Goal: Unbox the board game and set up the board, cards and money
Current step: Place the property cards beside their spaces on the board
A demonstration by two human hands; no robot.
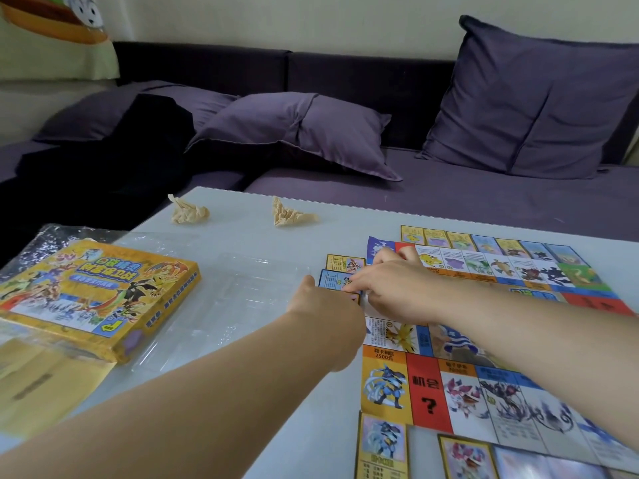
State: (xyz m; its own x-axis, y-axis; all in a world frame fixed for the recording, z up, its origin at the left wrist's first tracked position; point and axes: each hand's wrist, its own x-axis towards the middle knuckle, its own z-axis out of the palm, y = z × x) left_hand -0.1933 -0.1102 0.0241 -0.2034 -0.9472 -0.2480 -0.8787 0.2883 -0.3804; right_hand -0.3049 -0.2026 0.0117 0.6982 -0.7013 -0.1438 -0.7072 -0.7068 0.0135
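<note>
The paper game board [428, 392] lies flat on the right of the white table [242, 216]. A row of cards [484, 242] lines its far edge, and two more cards [382, 444] lie along its near edge. At the board's left edge sit a yellow card [342, 262] and, just nearer, a blue card [330, 280]. My right hand [390, 288] reaches across the board and pinches the blue card's right side. My left hand [325, 305] is beside it, thumb at the card's left edge, gripping a small stack of cards [354, 299] that is mostly hidden.
The yellow game box [96, 299] lies at the left on crinkled plastic wrap [45, 236], with a clear plastic tray [242, 292] beside it and yellow paper [41, 375] in front. Two crumpled paper wads [188, 212] [290, 214] sit near the far edge. A purple sofa with cushions [301, 133] stands behind.
</note>
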